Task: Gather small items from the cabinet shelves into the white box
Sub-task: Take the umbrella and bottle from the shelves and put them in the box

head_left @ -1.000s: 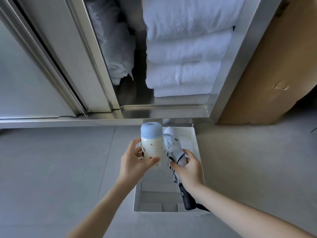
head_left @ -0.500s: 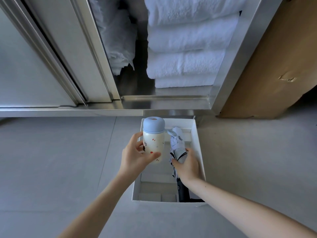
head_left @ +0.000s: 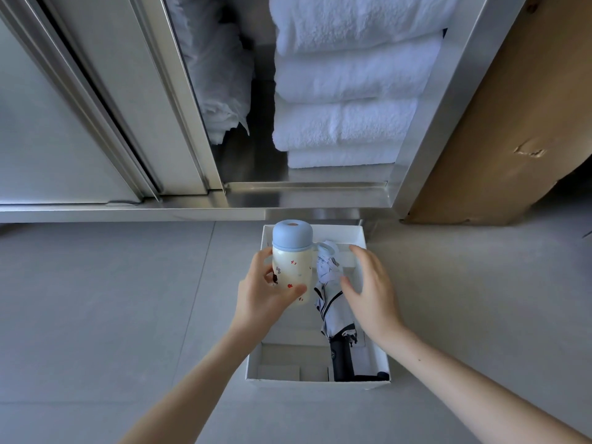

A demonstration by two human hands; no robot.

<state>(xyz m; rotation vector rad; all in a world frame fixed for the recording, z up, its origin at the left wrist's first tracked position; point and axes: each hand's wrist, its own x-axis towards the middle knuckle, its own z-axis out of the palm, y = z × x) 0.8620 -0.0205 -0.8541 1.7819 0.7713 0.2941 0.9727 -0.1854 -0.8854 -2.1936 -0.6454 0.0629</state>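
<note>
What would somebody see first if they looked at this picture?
Probably the little cream bottle with a blue cap, gripped by the left hand just above the white box on the floor. Next comes the folded umbrella lying in the box's right side, with the right hand open over it. Behind, a tall stack of white towels fills the open metal cabinet.

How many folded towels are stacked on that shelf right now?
4 in view, in one stack at the right of the open cabinet: top towel, second towel, third towel, bottom towel. The frame cuts off the top, so more may lie above.
</note>
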